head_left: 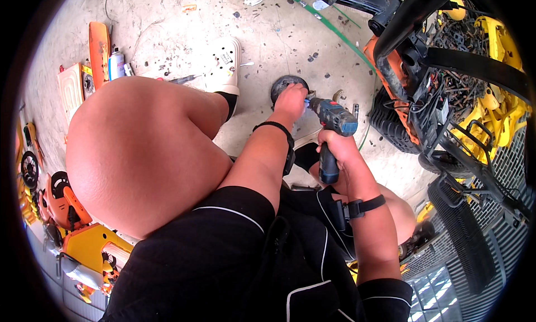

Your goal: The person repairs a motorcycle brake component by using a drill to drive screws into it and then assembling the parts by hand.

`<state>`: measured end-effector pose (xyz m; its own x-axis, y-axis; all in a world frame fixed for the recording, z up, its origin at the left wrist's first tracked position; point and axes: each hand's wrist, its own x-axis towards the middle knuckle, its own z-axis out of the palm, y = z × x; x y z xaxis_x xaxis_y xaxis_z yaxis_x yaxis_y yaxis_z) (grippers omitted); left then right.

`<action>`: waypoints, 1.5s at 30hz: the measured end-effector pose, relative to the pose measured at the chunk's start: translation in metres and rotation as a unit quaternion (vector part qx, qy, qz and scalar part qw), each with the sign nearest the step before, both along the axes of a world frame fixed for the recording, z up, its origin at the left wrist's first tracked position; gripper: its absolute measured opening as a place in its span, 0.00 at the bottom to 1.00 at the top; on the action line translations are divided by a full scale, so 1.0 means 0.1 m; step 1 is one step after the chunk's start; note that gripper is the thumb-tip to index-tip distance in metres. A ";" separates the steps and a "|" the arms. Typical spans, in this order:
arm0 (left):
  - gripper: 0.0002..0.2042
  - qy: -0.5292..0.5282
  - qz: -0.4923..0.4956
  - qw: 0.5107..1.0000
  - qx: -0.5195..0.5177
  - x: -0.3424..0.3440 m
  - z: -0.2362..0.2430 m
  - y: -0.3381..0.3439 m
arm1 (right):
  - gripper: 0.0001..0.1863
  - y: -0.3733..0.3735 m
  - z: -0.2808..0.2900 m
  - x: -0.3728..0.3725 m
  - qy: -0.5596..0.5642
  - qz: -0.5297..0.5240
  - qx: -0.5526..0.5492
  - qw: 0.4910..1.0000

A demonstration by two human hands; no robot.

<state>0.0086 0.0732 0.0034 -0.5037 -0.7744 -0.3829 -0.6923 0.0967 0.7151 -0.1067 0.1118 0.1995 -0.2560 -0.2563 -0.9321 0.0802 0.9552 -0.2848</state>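
Black round wheel-like disc [278, 90] sits low over the pale concrete floor [262, 34], just ahead of the person's knees; whether it lies flat or tilted, I cannot tell. The left hand [291, 101] reaches over its right side, fingers bent down on it, though how tightly they pinch is hidden. The right hand [339, 146] wraps fully around the pistol grip of a cordless power drill with a blue-green and black body [335, 115], its nose pointing toward the disc beside the left hand. Contact at the tip is not visible. The step appears to be working a fastener on the disc; the next move likely calls for steadying it and keeping the drill lined up, fingers clear.
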 end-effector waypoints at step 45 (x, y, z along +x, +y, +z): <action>0.12 0.002 0.007 1.000 -0.008 0.00 -0.03 0.01 | 0.10 0.00 -0.02 0.03 -0.006 -0.011 0.009 1.000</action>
